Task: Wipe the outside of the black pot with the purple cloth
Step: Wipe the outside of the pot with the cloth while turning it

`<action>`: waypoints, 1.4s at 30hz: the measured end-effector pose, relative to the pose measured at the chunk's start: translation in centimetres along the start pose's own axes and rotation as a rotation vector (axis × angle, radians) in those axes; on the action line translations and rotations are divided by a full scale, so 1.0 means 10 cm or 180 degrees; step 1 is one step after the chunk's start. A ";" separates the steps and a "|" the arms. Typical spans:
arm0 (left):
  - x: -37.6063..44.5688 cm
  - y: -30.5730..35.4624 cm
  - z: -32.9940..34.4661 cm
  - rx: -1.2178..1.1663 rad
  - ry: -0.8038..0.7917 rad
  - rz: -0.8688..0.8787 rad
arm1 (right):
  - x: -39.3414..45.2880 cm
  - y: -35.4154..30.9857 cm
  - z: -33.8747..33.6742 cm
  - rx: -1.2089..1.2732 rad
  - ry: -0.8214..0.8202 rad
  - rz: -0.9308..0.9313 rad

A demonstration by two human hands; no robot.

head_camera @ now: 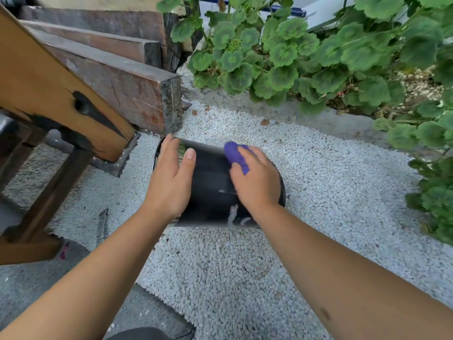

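The black pot [213, 187] lies sideways on white gravel [245, 266]. The left hand [171, 182] rests open, steadying it — the right hand [255, 182] presses the bunched purple cloth [235, 150] to its side.

Two bare forearms in view, no sleeves visible up to the frame edge. Left hand [171, 182]: no rings, no watch, no glove; thumbnail short and unpainted. Right hand [257, 182]: also bare, no jewellery. Small dark mark on the right forearm [325, 314] near the lower edge. Dark grey garment [147, 334] shows at bottom centre, detail unclear.
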State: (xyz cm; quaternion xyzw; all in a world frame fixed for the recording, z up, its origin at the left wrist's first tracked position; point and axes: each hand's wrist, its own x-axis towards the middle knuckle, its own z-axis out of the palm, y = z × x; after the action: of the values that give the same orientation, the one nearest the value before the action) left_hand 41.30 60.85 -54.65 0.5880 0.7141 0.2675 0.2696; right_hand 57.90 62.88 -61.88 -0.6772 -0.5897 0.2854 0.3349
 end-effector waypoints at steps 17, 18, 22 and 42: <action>0.02 0.08 0.05 -0.0165 -0.0101 0.0030 | 0.02 -0.08 0.03 0.0269 0.0045 0.0131; 0.03 0.10 0.07 -0.0182 -0.0085 0.0048 | -0.02 -0.27 0.06 0.0348 0.0064 -0.0082; 0.04 0.13 0.05 -0.0425 -0.0015 0.0102 | -0.21 -0.77 0.15 0.0647 -0.0002 -0.0620; 0.01 0.13 0.10 -0.0162 -0.0103 -0.0038 | 0.17 0.72 -0.22 0.0537 0.0232 0.0986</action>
State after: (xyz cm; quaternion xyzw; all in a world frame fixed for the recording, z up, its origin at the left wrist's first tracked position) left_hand 42.95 61.23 -54.46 0.5810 0.7061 0.2744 0.2977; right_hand 64.25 63.74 -66.24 -0.7393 -0.4398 0.3573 0.3638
